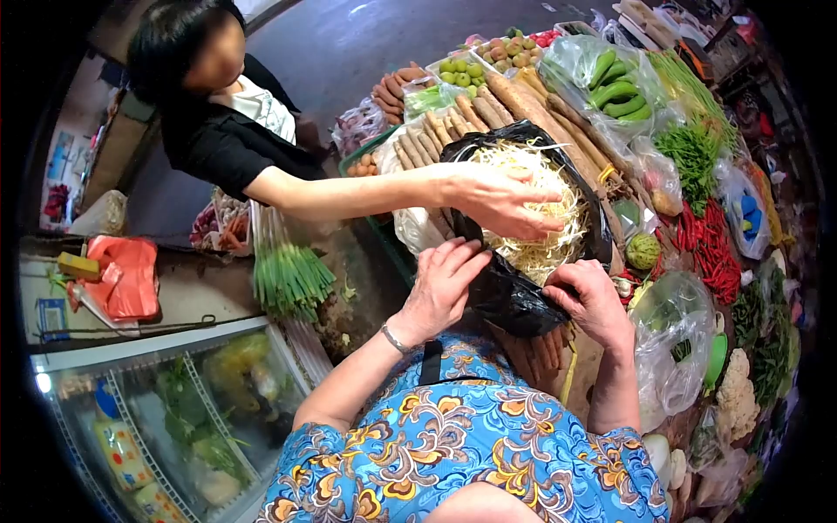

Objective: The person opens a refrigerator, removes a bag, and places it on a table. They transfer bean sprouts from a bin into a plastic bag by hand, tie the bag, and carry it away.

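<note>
A black plastic bag (520, 305) full of pale bean sprouts (534, 161) lies in front of me, its mouth spread wide. My left hand (443, 286) has its fingers curled over the near left edge of the bag. Opposite it, my right hand (595, 301) pinches the near right edge between thumb and fingers. Between them the black film sags toward my blue patterned clothes. Another person's hand (510, 202) reaches in from the left over the sprouts, fingers stretched out and apparently touching them.
Long root vegetables (436, 131) lie beyond the bag. Red chilies (711, 253), a clear plastic bag (671, 340) and a cauliflower (738, 397) are at right. Spring onions (292, 275) and a glass-topped display case (187, 344) stand left. The other person (231, 144) leans in from the far left.
</note>
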Demonstrator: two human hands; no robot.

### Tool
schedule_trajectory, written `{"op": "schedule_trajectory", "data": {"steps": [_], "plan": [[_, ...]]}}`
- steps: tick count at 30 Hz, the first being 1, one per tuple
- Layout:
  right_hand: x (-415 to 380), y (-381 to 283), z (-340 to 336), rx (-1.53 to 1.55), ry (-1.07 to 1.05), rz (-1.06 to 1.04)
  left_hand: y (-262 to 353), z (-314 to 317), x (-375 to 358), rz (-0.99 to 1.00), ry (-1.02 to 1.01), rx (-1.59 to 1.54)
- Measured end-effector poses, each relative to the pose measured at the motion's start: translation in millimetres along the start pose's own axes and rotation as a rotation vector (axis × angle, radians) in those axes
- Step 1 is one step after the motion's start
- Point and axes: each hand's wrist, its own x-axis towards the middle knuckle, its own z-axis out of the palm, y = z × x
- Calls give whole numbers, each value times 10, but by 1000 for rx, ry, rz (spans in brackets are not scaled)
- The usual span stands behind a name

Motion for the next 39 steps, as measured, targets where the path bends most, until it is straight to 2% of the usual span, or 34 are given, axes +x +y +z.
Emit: {"op": "schedule_trajectory", "data": {"steps": [6, 8, 9, 11, 12, 13, 15, 18, 21, 22, 23, 25, 26, 27, 29, 32, 36, 38, 39], "plan": [[-9, -49, 2, 4, -11, 1, -269, 178, 21, -183, 81, -137], [-14, -52, 16, 9, 0, 11, -334, 232, 42, -363, 178, -403], [-14, -51, 16, 9, 1, 12, -368, 267, 55, -363, 176, -404], [-15, -55, 14, -7, 17, 28, -445, 337, 79, -600, 305, -575], [-17, -47, 22, -6, 17, 29, -511, 361, 125, -594, 370, -535], [-17, -33, 34, 13, 24, 48, -543, 381, 145, -680, 393, -686], [-12, -28, 41, 31, 31, 67, -713, 377, 152, -758, 193, -593], [-7, -17, 58, 33, 86, 61, -653, 468, 276, -665, 297, -699], [-1, 50, 86, 40, 109, 106, -862, 711, 200, -669, 355, -641], [-1, 69, 95, 23, 142, 105, -990, 770, 112, -599, 266, -609], [0, 79, 100, 6, 174, 103, -970, 760, 161, -599, 264, -610], [22, 27, 80, 87, 190, 169, -963, 740, 309, -688, 599, -1775], [37, 10, 72, 168, 208, 233, -1008, 724, 328, -690, 602, -1911], [52, 37, 83, 168, 207, 233, -1012, 729, 325, -691, 602, -1910], [81, 113, 113, 58, 261, 137, -1018, 747, 321, -617, 632, -1700], [121, 94, 113, 87, 271, 149, -1034, 725, 317, -598, 586, -1635], [103, 106, 114, 106, 240, 184, -928, 624, 342, -590, 657, -1713], [83, 95, 89, 99, 339, 305, -853, 581, 335, -492, 546, -1388], [58, 163, 105, 84, 403, 278, -847, 589, 344, -492, 550, -1388]]}}
